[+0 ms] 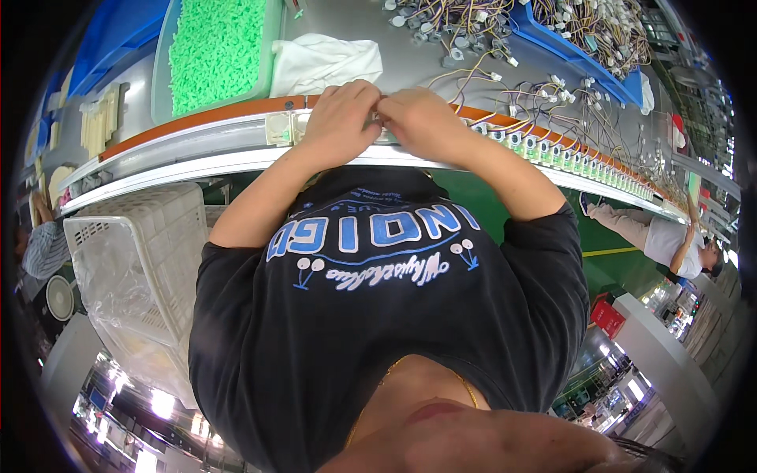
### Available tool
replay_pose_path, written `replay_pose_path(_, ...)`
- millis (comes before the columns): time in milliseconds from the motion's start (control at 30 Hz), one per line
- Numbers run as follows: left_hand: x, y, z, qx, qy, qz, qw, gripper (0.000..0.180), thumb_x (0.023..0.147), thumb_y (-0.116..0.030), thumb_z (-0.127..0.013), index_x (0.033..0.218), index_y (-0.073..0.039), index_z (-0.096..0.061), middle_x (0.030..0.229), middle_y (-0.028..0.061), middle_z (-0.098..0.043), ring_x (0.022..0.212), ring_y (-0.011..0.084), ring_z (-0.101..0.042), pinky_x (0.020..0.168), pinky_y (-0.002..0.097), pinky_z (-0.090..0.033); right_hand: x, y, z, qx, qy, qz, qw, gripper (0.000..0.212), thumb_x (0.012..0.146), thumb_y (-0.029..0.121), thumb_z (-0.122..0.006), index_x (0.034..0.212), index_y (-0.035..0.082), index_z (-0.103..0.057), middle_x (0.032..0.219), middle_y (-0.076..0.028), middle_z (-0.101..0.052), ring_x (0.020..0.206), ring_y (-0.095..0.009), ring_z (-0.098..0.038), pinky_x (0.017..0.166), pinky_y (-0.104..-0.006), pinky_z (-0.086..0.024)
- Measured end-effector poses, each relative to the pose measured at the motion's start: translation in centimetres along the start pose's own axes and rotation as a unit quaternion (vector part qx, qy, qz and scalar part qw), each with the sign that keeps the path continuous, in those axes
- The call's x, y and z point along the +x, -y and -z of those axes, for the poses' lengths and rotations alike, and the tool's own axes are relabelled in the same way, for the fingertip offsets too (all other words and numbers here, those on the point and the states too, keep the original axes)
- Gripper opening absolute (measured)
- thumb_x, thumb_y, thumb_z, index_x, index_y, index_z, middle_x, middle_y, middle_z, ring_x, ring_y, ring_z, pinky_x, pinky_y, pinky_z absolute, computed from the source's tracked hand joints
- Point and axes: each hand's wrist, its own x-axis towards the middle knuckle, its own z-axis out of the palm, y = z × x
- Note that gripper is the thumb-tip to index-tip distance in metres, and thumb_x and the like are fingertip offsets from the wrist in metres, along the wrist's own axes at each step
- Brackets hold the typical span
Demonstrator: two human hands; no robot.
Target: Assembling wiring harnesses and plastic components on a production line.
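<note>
My left hand (344, 120) and my right hand (423, 120) meet over the metal rail (206, 140) at the bench's near edge. Both are closed, fingertips pinched close together. Whatever lies between them is hidden by the fingers. Just left of my left hand, a small clear-white square housing (279, 129) with a green bit inside sits in the rail. To the right of my right hand, a long row of similar small housings (544, 150) fills the rail, with thin yellow and dark wires (516, 102) running back from it onto the bench.
A clear bin (161, 87) of small green plastic pieces stands at the back left, beside a crumpled white cloth (327, 63). A blue tray (579, 57) of wire leads is at the back right. A white plastic crate (150, 197) stands below the rail; other people (680, 246) are at both sides.
</note>
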Motion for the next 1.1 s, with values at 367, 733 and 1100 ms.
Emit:
replay_pose_path(367,0.3,-0.9,-0.4,0.007,0.016,0.066,0.998,0.012,0.07,-0.011,-0.057,0.08,-0.008,-0.051,0.084,0.006,-0.049,0.084,0.0221,-0.05,0.075,0.0347,-0.033,-4.1,-6.6,4.2,0.209,0.062,-0.265,0.939,0.01,0.075,0.011,-0.06,0.075,0.001,-0.056,0.065,-0.007,-0.06,0.059,-0.015,-0.056,0.056,-0.0262,-0.043)
replay_pose_path(733,0.9,-0.5,-0.2,-0.014,0.025,0.079,0.996,0.012,0.067,-0.011,-0.057,0.076,-0.008,-0.05,0.081,0.0058,-0.049,0.085,0.0223,-0.049,0.072,0.0352,-0.033,-1.6,-14.2,3.6,-0.017,0.144,-0.215,0.966,0.018,0.074,0.016,-0.052,0.087,0.006,-0.06,0.079,-0.013,-0.061,0.076,-0.03,-0.058,0.067,-0.0364,-0.046)
replay_pose_path(1100,0.5,-1.0,1.1,-0.09,-0.058,0.046,0.993,0.023,0.071,-0.011,-0.059,0.091,-0.004,-0.05,0.095,0.0141,-0.051,0.094,0.032,-0.047,0.083,0.038,-0.033,11.8,-18.9,0.4,-0.41,-0.299,-0.117,0.854,0.021,0.073,0.01,-0.051,0.091,0.0,-0.056,0.079,-0.015,-0.059,0.074,-0.031,-0.057,0.069,-0.0379,-0.046)
